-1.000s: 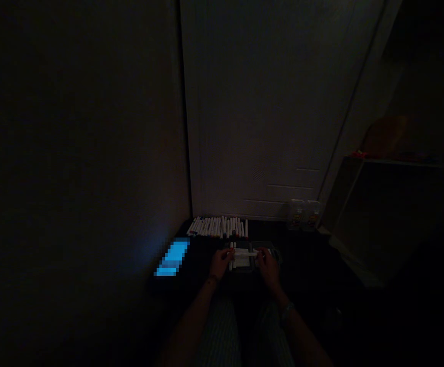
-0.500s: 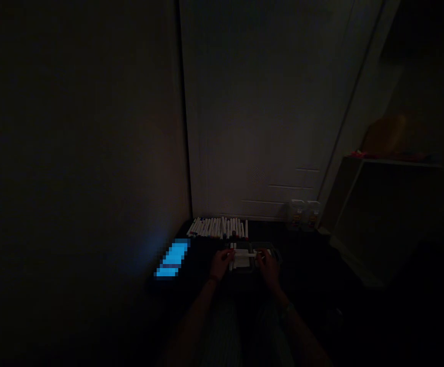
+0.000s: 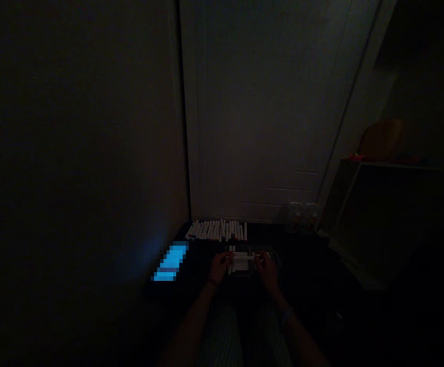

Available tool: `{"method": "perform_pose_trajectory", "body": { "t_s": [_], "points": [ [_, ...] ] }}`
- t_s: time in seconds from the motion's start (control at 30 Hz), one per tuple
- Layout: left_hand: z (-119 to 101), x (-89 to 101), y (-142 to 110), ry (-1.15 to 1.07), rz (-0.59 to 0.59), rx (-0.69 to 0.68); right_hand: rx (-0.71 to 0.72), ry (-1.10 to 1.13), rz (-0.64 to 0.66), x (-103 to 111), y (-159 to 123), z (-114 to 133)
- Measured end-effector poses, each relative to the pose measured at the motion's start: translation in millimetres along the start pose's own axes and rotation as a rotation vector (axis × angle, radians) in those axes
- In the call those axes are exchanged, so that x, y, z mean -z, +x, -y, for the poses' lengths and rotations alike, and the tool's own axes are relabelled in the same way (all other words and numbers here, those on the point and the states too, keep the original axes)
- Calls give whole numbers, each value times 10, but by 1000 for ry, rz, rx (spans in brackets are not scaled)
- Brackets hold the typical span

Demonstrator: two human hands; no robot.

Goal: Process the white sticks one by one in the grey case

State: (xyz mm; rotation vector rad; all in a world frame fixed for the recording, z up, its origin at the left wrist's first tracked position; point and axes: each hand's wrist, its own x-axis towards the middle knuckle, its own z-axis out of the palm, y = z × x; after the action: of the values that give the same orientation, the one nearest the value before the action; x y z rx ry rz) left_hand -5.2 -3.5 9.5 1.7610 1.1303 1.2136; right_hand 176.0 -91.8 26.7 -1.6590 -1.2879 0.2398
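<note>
In dim light, a white marker (image 3: 244, 257) lies crosswise between my two hands. My left hand (image 3: 220, 266) is closed on its left end, and my right hand (image 3: 267, 268) pinches its right end. Below the marker is a clear plastic case (image 3: 245, 275) with white contents, hard to make out in the dark. Two more white markers (image 3: 231, 265) stand lengthwise at the case's left side, beside my left fingers. Beyond my hands, a row of several white markers (image 3: 214, 230) with dark and coloured ends lies side by side on the dark table.
A glowing blurred-out screen (image 3: 171, 262) lies on the table's left. Two clear packages (image 3: 303, 218) with printed labels stand at the back right, near the pale panel (image 3: 260, 127). A shelf unit (image 3: 340, 188) with an orange object (image 3: 381, 138) on top is further right.
Both hands keep hold of the white marker over the case, with only a slight shift of the fingers. The view has tilted a little, so everything sits slightly lower.
</note>
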Motion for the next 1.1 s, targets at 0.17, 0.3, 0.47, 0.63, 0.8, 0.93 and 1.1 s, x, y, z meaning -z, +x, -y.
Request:
{"method": "perform_pose_trajectory", "body": {
  "t_s": [0.17,0.3,0.47,0.63,0.8,0.93,1.1],
  "points": [
    [13,14,5,23,36,9,42,-19,-21,-26,-4,-27],
    [11,9,8,17,24,12,42,-31,-28,-4,-10,-4],
    [-18,2,5,-32,25,24,44,-29,-4,17,-15,6],
    [-35,11,-1,-34,-4,46,62,-37,-26,-6,-11,-32],
    [-27,20,-5,-6,15,25,38,-39,-27,-6,-9,-33],
    [-4,6,10,-20,33,31,50,-25,-41,9,-23,5],
    [21,-12,22,-32,34,44,29,-34,-15,8,-27,29]
  ]
}}
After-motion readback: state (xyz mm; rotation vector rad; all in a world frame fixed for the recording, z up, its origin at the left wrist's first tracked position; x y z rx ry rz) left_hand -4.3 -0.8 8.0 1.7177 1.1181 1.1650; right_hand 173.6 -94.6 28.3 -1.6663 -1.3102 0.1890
